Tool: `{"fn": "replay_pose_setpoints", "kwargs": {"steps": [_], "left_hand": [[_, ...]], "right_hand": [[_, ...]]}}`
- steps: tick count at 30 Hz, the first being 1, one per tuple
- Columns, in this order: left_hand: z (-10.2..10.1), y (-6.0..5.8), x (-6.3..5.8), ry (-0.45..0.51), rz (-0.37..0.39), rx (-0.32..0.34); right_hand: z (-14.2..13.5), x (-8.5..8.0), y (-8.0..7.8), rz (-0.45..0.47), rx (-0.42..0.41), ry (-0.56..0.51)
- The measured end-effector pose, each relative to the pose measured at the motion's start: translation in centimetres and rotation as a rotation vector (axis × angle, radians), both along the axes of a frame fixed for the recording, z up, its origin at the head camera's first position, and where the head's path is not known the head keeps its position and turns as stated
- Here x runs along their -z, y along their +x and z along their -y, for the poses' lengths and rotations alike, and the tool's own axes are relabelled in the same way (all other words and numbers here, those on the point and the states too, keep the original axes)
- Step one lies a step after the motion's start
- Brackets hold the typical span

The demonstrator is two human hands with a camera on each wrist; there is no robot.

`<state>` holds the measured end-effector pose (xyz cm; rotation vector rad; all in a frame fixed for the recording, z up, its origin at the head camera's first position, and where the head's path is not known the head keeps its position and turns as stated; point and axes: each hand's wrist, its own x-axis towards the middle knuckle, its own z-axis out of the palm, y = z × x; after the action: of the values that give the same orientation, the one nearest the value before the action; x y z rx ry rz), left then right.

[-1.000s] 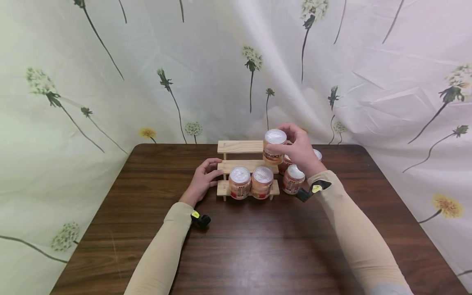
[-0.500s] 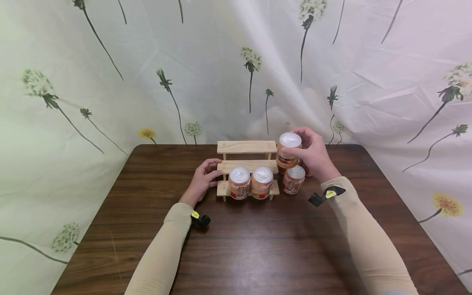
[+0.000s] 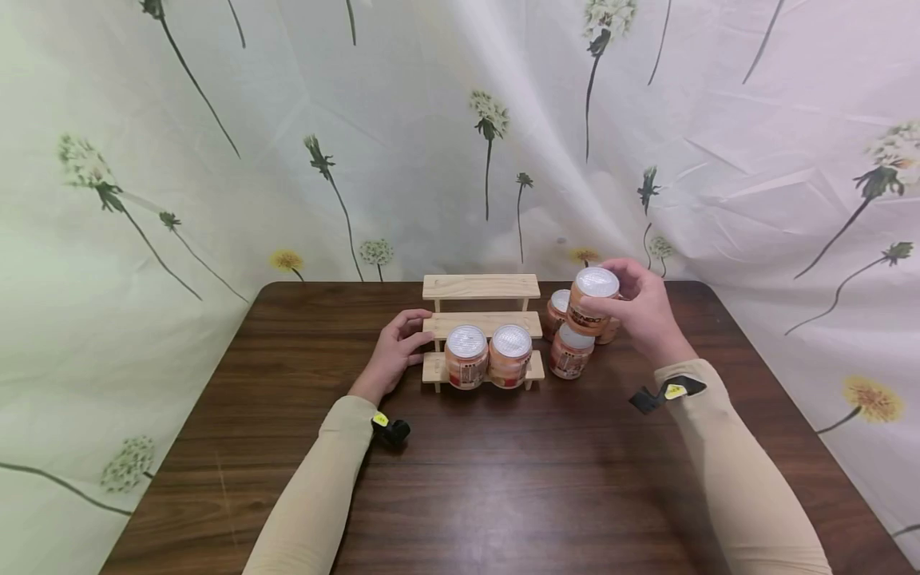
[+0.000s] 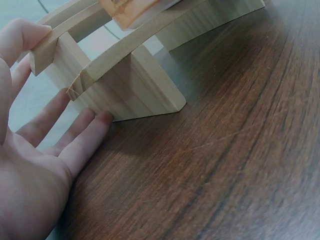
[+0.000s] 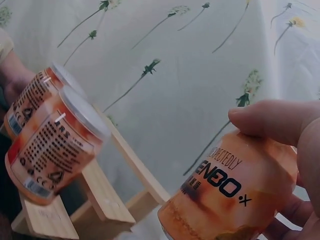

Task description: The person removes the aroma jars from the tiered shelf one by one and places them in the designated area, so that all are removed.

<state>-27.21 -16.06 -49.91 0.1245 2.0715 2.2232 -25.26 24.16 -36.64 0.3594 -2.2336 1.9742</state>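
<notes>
My right hand (image 3: 643, 307) grips an orange-labelled jar (image 3: 591, 310) with a clear, silvery-looking lid. The thumb lies across its near side in the head view. The jar stays upright, overlapping the jars behind and below it. My left hand (image 3: 391, 351) rests at the left end of a three-step wooden rack (image 3: 481, 285). In the left wrist view its straight fingers (image 4: 82, 142) touch the rack's side panel, with the thumb at the end of a step. Two matching jars, a left one (image 3: 465, 363) and a right one (image 3: 510, 363), stand side by side on the lowest step.
Right of the rack, a front jar (image 3: 569, 359) and a back jar (image 3: 556, 315) stand on the dark wood-grain table (image 3: 460, 479). Another jar (image 3: 609, 331) is mostly hidden behind the held one. A dandelion-print curtain (image 3: 402, 160) hangs behind the table.
My right hand has carried the jar rightward and slightly down, from in front of the rack's upper right end to over the jars on the table. The left hand and rack have stayed put.
</notes>
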Motion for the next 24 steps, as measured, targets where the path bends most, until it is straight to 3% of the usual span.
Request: {"fn": "replay_pose_setpoints", "kwargs": {"steps": [7, 24], "left_hand": [[0.0, 0.1, -0.2, 0.005, -0.001, 0.007], [0.0, 0.1, -0.1, 0.009, 0.001, -0.005]], "right_hand": [[-1.7, 0.5, 0.5, -0.027, 0.004, -0.067], [-5.1, 1.9, 1.3, -0.022, 0.092, -0.056]]}}
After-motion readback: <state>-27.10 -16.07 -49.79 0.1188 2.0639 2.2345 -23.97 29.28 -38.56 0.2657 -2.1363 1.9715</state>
